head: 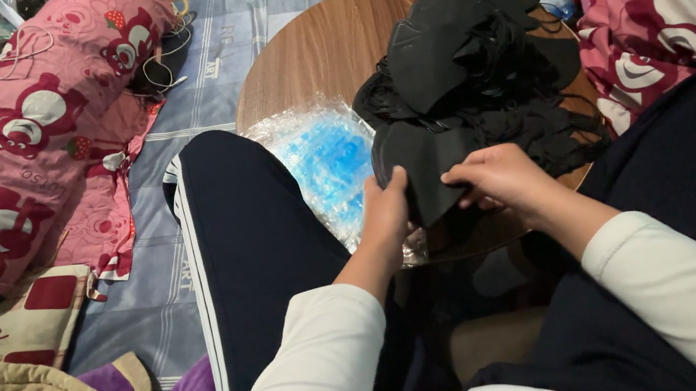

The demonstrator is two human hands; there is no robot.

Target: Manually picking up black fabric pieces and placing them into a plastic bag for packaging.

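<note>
The round wooden table serves as the reference landmark. At its near edge, both hands hold a single black face mask. The left hand is closed on the mask's left end, thumb on top and fingers hidden beneath. The right hand is closed on the mask's right end, fingers curled over the upper face of the fabric. The mask's long axis runs left to right, parallel to the table's near edge, spanning the gap between the two hands; neither hand is nearer than the other, as each already grips one end. Directly beyond the mask, toward the table's centre and far right, lies a loose pile of black masks with tangled ear loops. On the table's near-left portion, just beside the left hand, rests a clear plastic bag with blue contents.
</note>
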